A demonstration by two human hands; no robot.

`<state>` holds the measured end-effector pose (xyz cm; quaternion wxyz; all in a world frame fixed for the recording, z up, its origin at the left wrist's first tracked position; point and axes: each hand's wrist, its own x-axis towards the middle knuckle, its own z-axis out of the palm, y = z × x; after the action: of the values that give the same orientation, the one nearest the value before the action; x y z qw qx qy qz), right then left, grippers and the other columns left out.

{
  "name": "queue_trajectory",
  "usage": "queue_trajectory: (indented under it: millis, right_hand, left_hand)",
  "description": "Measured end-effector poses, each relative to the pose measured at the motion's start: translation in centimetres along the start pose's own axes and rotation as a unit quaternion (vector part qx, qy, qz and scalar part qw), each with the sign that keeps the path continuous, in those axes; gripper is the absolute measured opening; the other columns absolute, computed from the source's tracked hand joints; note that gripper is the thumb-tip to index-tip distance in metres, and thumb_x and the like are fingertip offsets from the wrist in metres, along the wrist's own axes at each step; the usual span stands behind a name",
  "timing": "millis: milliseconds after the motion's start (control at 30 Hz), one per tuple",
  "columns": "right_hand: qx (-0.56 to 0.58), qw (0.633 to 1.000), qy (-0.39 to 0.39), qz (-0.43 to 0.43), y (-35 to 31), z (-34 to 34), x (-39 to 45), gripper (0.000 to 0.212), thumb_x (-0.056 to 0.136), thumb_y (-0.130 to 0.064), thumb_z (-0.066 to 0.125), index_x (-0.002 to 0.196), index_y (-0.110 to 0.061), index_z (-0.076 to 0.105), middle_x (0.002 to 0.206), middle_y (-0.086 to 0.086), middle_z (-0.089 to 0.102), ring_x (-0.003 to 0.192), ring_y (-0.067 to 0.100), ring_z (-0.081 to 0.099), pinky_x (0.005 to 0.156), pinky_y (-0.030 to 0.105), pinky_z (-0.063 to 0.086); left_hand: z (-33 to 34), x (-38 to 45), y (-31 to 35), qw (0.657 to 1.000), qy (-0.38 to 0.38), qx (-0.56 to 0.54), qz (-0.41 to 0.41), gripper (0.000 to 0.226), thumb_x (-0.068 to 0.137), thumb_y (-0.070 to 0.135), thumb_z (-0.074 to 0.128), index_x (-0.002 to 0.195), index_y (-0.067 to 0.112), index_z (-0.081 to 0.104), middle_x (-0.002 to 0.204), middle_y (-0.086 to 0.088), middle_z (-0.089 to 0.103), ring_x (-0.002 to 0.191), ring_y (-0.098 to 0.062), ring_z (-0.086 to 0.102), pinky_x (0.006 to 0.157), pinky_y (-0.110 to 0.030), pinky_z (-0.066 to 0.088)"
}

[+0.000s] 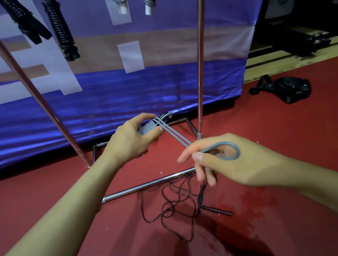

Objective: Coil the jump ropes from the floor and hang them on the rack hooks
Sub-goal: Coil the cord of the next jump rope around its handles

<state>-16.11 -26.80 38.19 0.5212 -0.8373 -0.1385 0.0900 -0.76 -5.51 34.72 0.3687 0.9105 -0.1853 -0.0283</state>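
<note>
At frame centre, the left hand (132, 139) grips a coiled grey jump rope (149, 126); the right hand (227, 161) pinches its end loop. A black rope (173, 204) lies tangled on the red floor (281, 135) below; coiled ropes (60, 28) hang along the top.

The left hand (132, 139) grips a grey jump rope (149, 126) wound into a tight coil. Two strands run from it to the right hand (230, 163), which pinches the end loop between thumb and fingers (185, 157). Below, a black jump rope (177, 203) lies tangled on the red floor (281, 135) by the rack (199, 56) base. Coiled black and grey ropes hang above, against a blue banner (138, 93).
</note>
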Motion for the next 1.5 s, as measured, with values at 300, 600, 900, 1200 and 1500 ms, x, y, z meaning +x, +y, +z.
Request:
queue_trajectory:
  millis: [300, 600, 900, 1200, 1500]
  right_hand:
    - [-0.154, 0.983, -0.049, -0.089, 0.1, -1.0, -1.4, 0.036, 0.11, -0.032, 0.033, 0.142, -0.04, 0.048, 0.075, 0.001, 0.057, 0.062, 0.014, 0.054, 0.062, 0.014, 0.04]
    - [-0.03, 0.999, -0.003, -0.039, 2.7, -2.4, -1.1, 0.03, 0.106, -0.037, 0.048, 0.125, -0.026, 0.068, 0.085, 0.003, 0.064, 0.073, 0.015, 0.067, 0.074, 0.021, 0.047]
    - [0.054, 0.998, 0.002, -0.018, 5.7, -1.3, -0.1, 0.024, 0.108, -0.016, 0.041, 0.126, -0.032, 0.039, 0.076, -0.003, 0.048, 0.06, 0.014, 0.041, 0.072, 0.04, 0.054]
    - [-0.105, 0.994, 0.009, 0.036, 9.0, -3.8, 1.7, 0.024, 0.107, -0.03, 0.052, 0.1, -0.037, 0.073, 0.091, -0.014, 0.065, 0.083, 0.014, 0.065, 0.086, 0.052, 0.055]
    - [-0.373, 0.902, 0.205, -0.072, 7.7, -6.9, 5.0, 0.021, 0.098, -0.044, 0.057, 0.104, -0.036, 0.076, 0.106, -0.001, 0.039, 0.096, 0.016, 0.041, 0.089, 0.027, 0.038]
  left_hand:
    - [-0.4, -0.1, 0.6, 0.996, 0.041, -0.077, 0.001, 0.02, 0.088, 0.049, 0.076, 0.099, 0.036, 0.065, 0.054, 0.012, 0.06, 0.037, -0.008, 0.05, 0.044, -0.019, 0.04]
    - [-3.0, -0.9, 1.1, 0.944, -0.075, -0.31, -0.084, 0.007, 0.097, 0.034, 0.069, 0.097, 0.027, 0.07, 0.083, -0.011, 0.054, 0.046, -0.018, 0.046, 0.042, -0.022, 0.035]
    - [-3.6, -1.6, 2.4, 0.938, -0.055, -0.331, -0.088, 0.036, 0.089, 0.065, 0.066, 0.078, 0.031, 0.069, 0.076, -0.004, 0.061, 0.043, -0.018, 0.042, 0.042, -0.019, 0.032]
    - [-3.9, -3.2, 3.7, 0.932, -0.198, -0.299, 0.047, 0.036, 0.086, 0.058, 0.07, 0.079, 0.023, 0.066, 0.07, -0.007, 0.059, 0.037, -0.015, 0.041, 0.041, -0.018, 0.032]
    - [-2.1, -4.3, 5.9, 0.909, -0.376, -0.161, 0.073, 0.027, 0.09, 0.041, 0.072, 0.085, 0.015, 0.07, 0.07, -0.008, 0.064, 0.041, -0.016, 0.047, 0.041, -0.019, 0.038]
